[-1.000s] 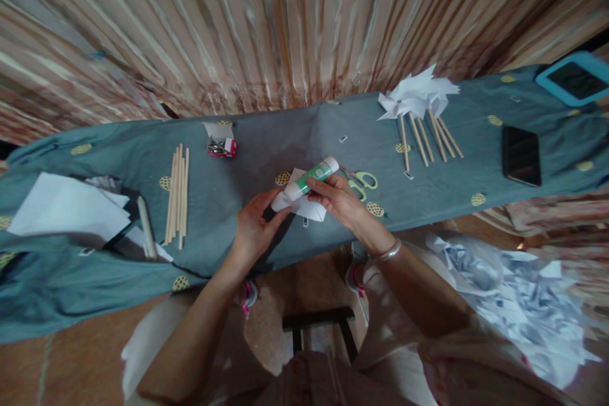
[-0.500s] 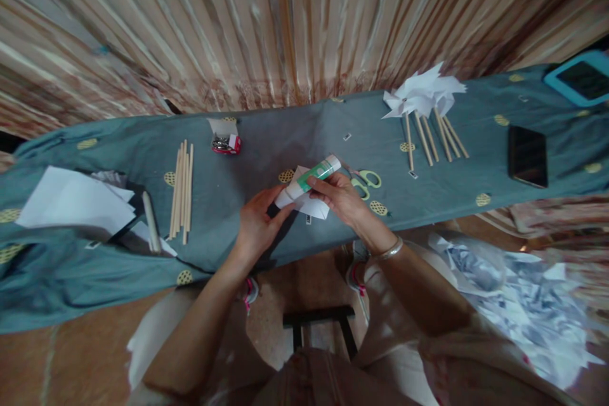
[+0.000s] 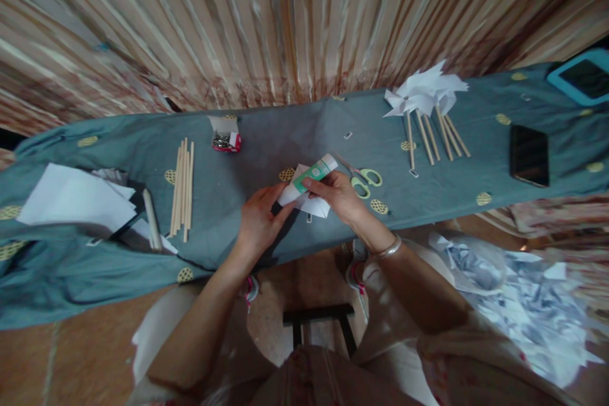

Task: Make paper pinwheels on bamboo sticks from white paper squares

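Thumb and fingers of the right hand [image 3: 339,195] around a white-and-green tube [image 3: 314,174], thumb across the green band. At the opposite end, the left hand [image 3: 259,216], pinched narrow about the white lower tip, with the exact contact partly hidden. Between both hands, the tube's long axis on a slant, from the left fingertips up and away to the right. Directly beneath and partly covered, a folded white paper [image 3: 318,207]. Just right of the right hand, green-handled scissors [image 3: 371,177]. Beyond the left hand, near the far edge of the cloth [image 3: 276,133], a small red box [image 3: 236,144], lid up, metal bits inside, too small to identify. Farther left, wooden sticks [image 3: 181,190] in a loose bundle. Low on the right, below cloth level, seemingly a clear bag [image 3: 523,304], stuffed with white paper pieces.
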A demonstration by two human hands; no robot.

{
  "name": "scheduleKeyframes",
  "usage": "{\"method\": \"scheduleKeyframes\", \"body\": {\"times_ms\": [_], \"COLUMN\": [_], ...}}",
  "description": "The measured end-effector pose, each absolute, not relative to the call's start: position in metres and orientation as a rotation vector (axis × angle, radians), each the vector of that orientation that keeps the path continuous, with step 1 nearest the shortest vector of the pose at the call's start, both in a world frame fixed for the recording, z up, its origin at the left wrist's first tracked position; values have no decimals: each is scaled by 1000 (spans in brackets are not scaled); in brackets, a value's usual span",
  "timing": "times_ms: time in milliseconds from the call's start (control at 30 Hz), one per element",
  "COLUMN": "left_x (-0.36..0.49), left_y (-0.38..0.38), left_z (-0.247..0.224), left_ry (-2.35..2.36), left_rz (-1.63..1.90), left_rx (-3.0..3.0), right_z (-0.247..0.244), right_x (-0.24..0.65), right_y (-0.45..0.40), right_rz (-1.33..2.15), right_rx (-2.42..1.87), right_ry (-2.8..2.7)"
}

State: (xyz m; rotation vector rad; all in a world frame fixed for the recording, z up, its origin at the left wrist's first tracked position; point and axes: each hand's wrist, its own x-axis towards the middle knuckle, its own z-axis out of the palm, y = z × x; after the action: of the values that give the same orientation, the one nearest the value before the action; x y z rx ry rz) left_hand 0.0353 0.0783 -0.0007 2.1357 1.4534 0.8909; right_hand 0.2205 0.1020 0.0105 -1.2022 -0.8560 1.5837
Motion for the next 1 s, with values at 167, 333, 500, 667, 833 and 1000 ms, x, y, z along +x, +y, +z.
{"method": "scheduleKeyframes", "body": {"times_ms": [167,333,500,667,833,1000], "left_x": [36,35,32,28,28,22], "left_y": [80,79,80,83,84,86], "left_z": [-2,-1,1,3,6,8], "left_ry": [1472,1494,1498,1489,1486,1546], "left_rz": [908,887,885,947,962,959], "left_rx": [2182,2209,2175,2140,2101,2030], "right_z": [11,8,9,10,12,11], "right_x": [214,208,203,200,193,194], "right_y": [102,103,105,108,106,106], "right_rz": [1574,1583,1570,1562,1592,1545], "right_rx": [-1200,-1202,-1199,-1195,-1142,-1131], "right_ry": [-896,-894,-894,-894,-952,-1046]}}
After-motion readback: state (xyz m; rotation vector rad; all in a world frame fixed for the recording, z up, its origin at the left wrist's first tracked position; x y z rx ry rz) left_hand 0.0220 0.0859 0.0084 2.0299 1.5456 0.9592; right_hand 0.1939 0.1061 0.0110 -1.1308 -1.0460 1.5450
